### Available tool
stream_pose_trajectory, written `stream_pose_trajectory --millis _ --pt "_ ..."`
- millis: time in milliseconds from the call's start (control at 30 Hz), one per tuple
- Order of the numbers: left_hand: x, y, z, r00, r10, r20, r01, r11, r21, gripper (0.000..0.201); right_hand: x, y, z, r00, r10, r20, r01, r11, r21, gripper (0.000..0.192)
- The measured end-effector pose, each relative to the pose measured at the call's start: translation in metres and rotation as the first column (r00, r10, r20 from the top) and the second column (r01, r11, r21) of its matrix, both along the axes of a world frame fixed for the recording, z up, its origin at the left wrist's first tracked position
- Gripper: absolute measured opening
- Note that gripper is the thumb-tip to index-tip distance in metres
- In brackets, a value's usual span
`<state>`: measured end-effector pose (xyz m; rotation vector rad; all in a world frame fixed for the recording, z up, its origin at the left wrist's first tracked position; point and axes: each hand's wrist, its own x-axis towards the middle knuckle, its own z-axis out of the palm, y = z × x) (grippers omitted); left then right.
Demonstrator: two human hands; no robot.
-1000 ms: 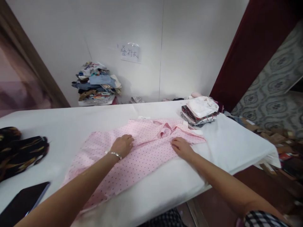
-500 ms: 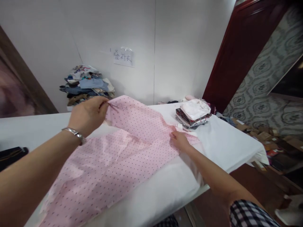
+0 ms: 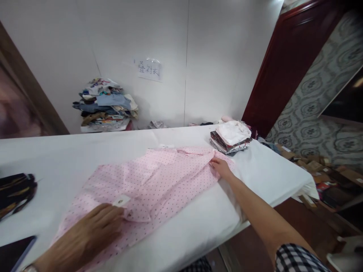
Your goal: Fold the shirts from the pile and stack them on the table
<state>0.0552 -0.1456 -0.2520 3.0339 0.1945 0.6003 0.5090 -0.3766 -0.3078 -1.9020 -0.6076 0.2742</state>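
A pink shirt with small dark dots [image 3: 170, 177] lies spread across the white-covered table. Low on its left part, my left hand [image 3: 98, 228] has its fingers curled onto a folded-over piece of the shirt; the fingertips are partly hidden. Just past those fingers a white tag with a hole [image 3: 121, 200] lies on the fabric. At the shirt's right end, my right hand [image 3: 222, 168] pinches the cloth near its edge.
Beyond the shirt, a tall pile of clothes [image 3: 106, 105] stands at the back left. A folded stack [image 3: 232, 134] sits at the right. Dark patterned cloth [image 3: 17, 190] and a dark flat device [image 3: 15, 253] lie at the left edge. Boxes [image 3: 317, 166] fill the floor at right.
My left hand has come down and toward me from the raised far part, folding that part of the shirt over. The white tag now shows. My right hand has shifted only slightly.
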Motion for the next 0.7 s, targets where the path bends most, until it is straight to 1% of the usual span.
stream_pose_trajectory --millis 33,67,100,133,167,233,300,333,400,433,500,533,567,633,700 --pt "-0.001 -0.001 -0.006 1.000 0.002 0.005 -0.002 1.000 -0.002 0.020 0.001 -0.002 0.000 0.992 -0.028 -0.122 0.039 0.995 0.089 0.026" --pt "0.001 -0.003 -0.009 1.000 0.023 0.021 -0.023 1.000 -0.011 0.022 0.002 -0.002 0.001 0.970 -0.040 -0.241 0.079 0.985 0.156 0.034" --pt "0.007 -0.004 -0.009 0.998 0.057 0.039 -0.056 0.998 -0.024 0.026 0.002 -0.003 0.004 0.939 -0.041 -0.340 0.113 0.974 0.195 0.044" --pt "0.014 -0.006 -0.008 0.995 0.086 0.050 -0.084 0.996 -0.034 0.031 0.001 -0.003 0.007 0.912 -0.034 -0.408 0.129 0.970 0.207 0.054" --pt "0.022 -0.008 -0.008 0.996 0.085 0.040 -0.083 0.996 -0.039 0.036 -0.001 -0.002 0.011 0.896 -0.028 -0.444 0.129 0.971 0.200 0.064" --pt "0.040 -0.015 -0.008 0.999 0.016 -0.042 -0.017 0.999 -0.028 0.045 -0.006 0.000 0.020 0.894 -0.020 -0.448 0.103 0.981 0.163 0.080" --pt "0.054 -0.022 -0.011 0.987 -0.045 -0.155 0.041 0.999 -0.024 0.051 -0.011 0.003 0.025 0.916 -0.019 -0.401 0.072 0.990 0.118 0.089" --pt "0.059 -0.025 -0.012 0.976 -0.053 -0.210 0.048 0.998 -0.031 0.052 -0.014 0.005 0.026 0.930 -0.018 -0.367 0.058 0.994 0.097 0.091" --pt "0.064 -0.030 -0.013 0.955 -0.046 -0.293 0.033 0.998 -0.048 0.046 -0.015 0.009 0.025 0.951 -0.006 -0.310 0.024 0.998 0.052 0.087" --pt "0.065 -0.031 -0.012 0.949 -0.039 -0.313 0.024 0.998 -0.051 0.039 -0.014 0.011 0.023 0.955 0.004 -0.297 0.006 0.999 0.032 0.080" --pt "0.064 -0.031 -0.003 0.948 -0.032 -0.317 0.026 0.999 -0.025 0.021 -0.009 0.014 0.021 0.951 0.015 -0.307 -0.003 0.999 0.039 0.058" --pt "0.061 -0.030 0.003 0.952 -0.027 -0.305 0.030 1.000 0.005 0.012 -0.006 0.016 0.020 0.948 0.012 -0.317 0.011 0.997 0.071 0.045" --pt "0.058 -0.029 0.011 0.958 -0.016 -0.286 0.030 0.999 0.044 0.009 -0.002 0.017 0.020 0.947 0.001 -0.320 0.040 0.992 0.120 0.033" --pt "0.047 -0.027 0.028 0.973 0.030 -0.230 0.001 0.991 0.133 0.019 0.003 0.016 0.021 0.950 -0.049 -0.308 0.128 0.962 0.242 0.019" --pt "0.031 -0.026 0.040 0.981 0.115 -0.155 -0.080 0.974 0.213 0.028 0.004 0.011 0.021 0.948 -0.096 -0.305 0.199 0.925 0.325 0.016"
